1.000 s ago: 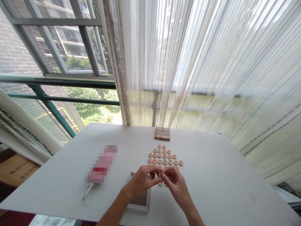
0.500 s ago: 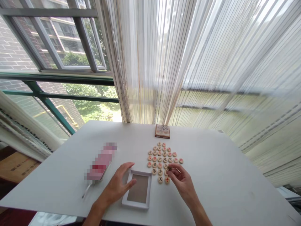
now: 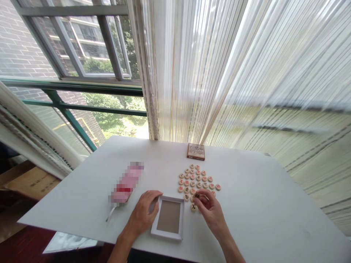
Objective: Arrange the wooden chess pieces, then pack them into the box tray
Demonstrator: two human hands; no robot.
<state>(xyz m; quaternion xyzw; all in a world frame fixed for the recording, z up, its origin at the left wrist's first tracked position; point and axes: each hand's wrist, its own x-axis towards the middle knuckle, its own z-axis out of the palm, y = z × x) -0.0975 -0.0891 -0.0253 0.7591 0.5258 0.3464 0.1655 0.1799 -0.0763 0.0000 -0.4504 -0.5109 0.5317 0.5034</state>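
My left hand (image 3: 144, 213) is at the upper left corner of a shallow white box tray (image 3: 180, 223) with a grey-brown bottom, thumb and fingers closed on its left side. Between the thumb and fingertips of my right hand (image 3: 211, 210) is a Chinese chess piece (image 3: 197, 195) with a dark character, raised over the others. Round wooden Chinese chess pieces (image 3: 192, 183) with red or black characters lie flat in rough rows right of the tray. My right hand hides some of the nearest pieces.
A patterned box lid (image 3: 196, 151) lies at the far side of the white table (image 3: 260, 204). On the left is a pixelated pink object (image 3: 127, 184) with a white cable (image 3: 110, 213). Striped curtains (image 3: 192, 73) and a window stand behind.
My left hand has closed from a spread pose onto the tray's left side. My right hand still holds the piece over the group. The whole view has shifted slightly.
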